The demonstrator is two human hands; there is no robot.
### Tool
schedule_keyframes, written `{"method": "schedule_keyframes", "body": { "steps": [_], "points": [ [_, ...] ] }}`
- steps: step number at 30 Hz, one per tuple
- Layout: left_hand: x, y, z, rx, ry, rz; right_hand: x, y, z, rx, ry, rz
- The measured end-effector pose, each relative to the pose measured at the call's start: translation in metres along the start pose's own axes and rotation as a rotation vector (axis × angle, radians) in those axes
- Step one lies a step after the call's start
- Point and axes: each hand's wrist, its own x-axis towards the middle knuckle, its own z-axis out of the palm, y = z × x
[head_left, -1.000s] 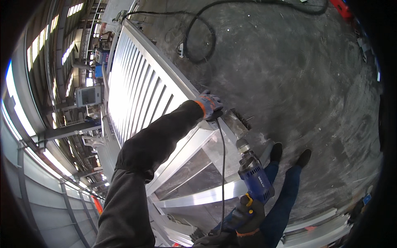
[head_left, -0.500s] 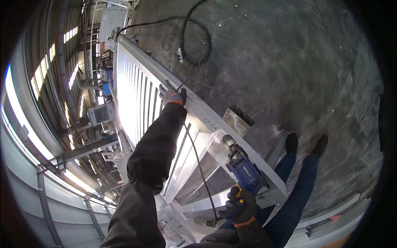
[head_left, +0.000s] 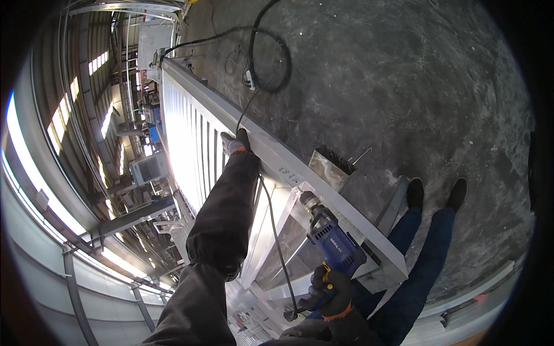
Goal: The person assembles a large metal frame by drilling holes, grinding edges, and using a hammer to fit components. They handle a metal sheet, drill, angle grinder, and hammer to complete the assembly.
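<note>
In my right hand (head_left: 336, 293), gloved in dark grey with an orange cuff, is a blue corded power drill (head_left: 337, 245), held by its handle. Its chuck (head_left: 309, 199) points up and left, over the corner of a long white metal frame (head_left: 271, 149). My left arm reaches far forward, and my left hand (head_left: 235, 143), gloved too, is closed at the frame's top rail. The drill's black power cord (head_left: 276, 230) passes under that forearm and comes out at the left fingers, which appear closed on it. The exact grip is partly hidden.
An open metal box (head_left: 330, 168) of small dark pieces stands on the floor beside the frame. A thick black cable (head_left: 288, 60) loops on the concrete floor (head_left: 404, 86) near the far end. My legs and shoes (head_left: 456, 195) are at the right. Slats (head_left: 193, 135) fill the frame's far part.
My left hand has shifted slightly left, and more cord now shows running from it down to the floor beyond the rail. The drill has moved a little left and stays in my right hand.
</note>
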Motion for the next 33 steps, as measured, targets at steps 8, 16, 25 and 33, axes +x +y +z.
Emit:
{"method": "schedule_keyframes", "body": {
  "steps": [8, 16, 25, 33],
  "points": [
    [-0.055, 0.055, -0.007, -0.345, -0.078, -0.149, -0.002, -0.002, 0.023, -0.417, 0.018, -0.221],
    [-0.069, 0.071, -0.009, -0.355, -0.047, -0.165, -0.003, -0.015, 0.011, -0.848, -0.122, -0.172],
    [-0.088, 0.084, -0.012, -0.471, -0.08, -0.198, 0.023, -0.025, -0.023, -0.821, -0.814, -0.127],
    [-0.053, 0.036, -0.015, -0.372, -0.097, -0.127, 0.021, -0.013, -0.031, -1.291, -0.517, -0.236]
  ]
}}
